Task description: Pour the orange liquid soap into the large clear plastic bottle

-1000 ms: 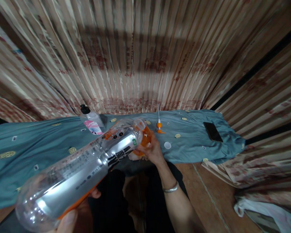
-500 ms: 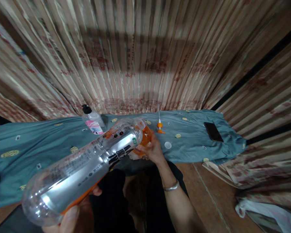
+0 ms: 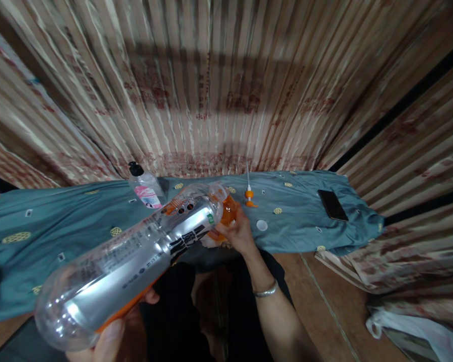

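Observation:
A large clear plastic bottle [image 3: 136,261] with a silver and black label lies tilted, its base toward me and its neck pointing away. My left hand [image 3: 115,334] grips it from below near the base. My right hand [image 3: 238,232] is closed on a small orange bottle [image 3: 226,213], which sits right at the big bottle's mouth. Whether the two mouths touch I cannot tell. A silver bracelet [image 3: 265,291] circles my right wrist.
A blue-green patterned cloth [image 3: 60,221] covers a low surface. On it stand a small bottle with a black cap and pink label [image 3: 145,188], an orange pump nozzle [image 3: 248,193], a white cap [image 3: 261,225] and a black phone [image 3: 332,205]. Striped curtains hang behind.
The large bottle has shifted slightly right and its base has dropped a little lower. My right hand stays at the orange bottle.

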Demonstrator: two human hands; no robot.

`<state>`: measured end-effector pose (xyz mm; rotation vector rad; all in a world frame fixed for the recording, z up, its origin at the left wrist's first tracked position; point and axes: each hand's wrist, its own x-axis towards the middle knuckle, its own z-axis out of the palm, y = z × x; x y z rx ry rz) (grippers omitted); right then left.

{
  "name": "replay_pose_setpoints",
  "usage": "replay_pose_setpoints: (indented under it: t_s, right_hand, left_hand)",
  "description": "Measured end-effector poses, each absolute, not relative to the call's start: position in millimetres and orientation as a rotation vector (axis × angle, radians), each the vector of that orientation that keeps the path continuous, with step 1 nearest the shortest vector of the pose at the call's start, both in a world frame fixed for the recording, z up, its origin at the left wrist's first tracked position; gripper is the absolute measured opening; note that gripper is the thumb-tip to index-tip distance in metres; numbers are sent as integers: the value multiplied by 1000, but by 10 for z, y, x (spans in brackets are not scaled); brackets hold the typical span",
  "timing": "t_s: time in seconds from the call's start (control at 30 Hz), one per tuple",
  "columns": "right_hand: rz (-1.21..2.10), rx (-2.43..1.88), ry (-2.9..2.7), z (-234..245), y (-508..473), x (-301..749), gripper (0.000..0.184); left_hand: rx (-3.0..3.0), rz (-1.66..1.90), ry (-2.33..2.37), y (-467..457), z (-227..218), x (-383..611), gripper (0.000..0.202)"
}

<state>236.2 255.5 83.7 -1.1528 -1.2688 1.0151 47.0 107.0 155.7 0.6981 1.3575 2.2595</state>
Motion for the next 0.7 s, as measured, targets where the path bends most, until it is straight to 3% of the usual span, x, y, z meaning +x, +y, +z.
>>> replay_pose_setpoints:
  t_s: [0.37,0.7]
  right_hand:
    - [999,-1149,-1274,885,2538,2373,67]
    - [980,-1173,-1325,856,2533,2385,69]
  left_hand:
    - [755,2226,1317,1046,1531,434,84]
    - [755,2236,1312,1074,1523,416,79]
